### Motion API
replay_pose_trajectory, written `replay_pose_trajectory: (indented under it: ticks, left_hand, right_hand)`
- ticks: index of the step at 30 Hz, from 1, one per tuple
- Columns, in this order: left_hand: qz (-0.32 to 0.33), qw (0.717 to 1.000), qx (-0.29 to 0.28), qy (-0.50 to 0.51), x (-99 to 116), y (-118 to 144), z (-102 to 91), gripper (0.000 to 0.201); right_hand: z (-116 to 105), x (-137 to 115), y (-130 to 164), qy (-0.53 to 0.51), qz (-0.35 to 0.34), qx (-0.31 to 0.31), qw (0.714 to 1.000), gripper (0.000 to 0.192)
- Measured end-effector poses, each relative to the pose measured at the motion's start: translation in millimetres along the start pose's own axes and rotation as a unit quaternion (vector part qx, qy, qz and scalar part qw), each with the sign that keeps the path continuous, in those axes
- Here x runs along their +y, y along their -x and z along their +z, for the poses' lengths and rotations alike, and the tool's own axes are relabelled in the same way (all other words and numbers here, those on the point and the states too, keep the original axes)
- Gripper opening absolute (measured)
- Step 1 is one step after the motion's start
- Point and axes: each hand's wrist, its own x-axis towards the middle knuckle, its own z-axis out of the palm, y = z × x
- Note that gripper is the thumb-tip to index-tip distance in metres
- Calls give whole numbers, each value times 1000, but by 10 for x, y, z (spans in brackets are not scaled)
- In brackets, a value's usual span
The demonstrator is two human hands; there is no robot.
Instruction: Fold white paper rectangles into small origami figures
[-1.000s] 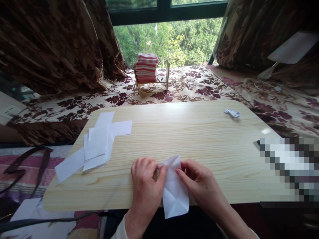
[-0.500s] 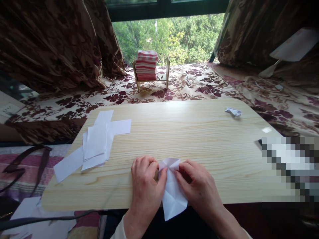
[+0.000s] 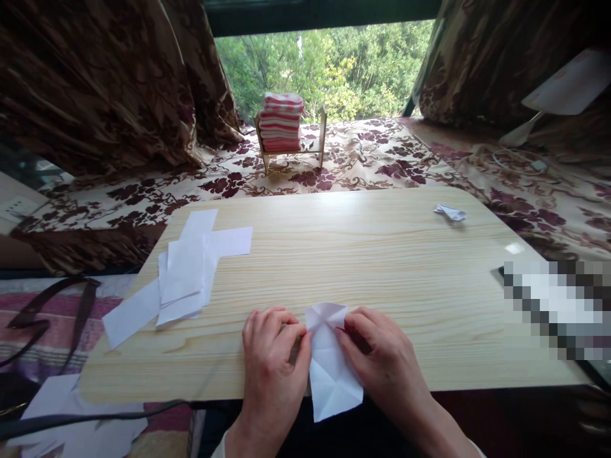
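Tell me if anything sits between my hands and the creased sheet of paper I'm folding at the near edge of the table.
Nothing visible does. The left hand and right hand both already pinch the creased paper from either side. The loose paper strips lie off to the left on the table, and the small folded piece sits at the far right.

we see white paper sheets point(image 3: 184, 277) on a pale wood-grain table point(image 3: 382, 267), maroon-flowered cream cloth point(image 3: 372, 159), red-and-white striped towels point(image 3: 281, 122).
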Motion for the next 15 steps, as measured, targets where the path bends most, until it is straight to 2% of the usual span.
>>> replay_pose_trajectory:
  ticks: [15]
  left_hand:
    - [1, 1000, -6, 7, 9, -6, 8, 17]
  right_hand:
    - [-16, -1, 4, -10, -7, -2, 1000, 18]
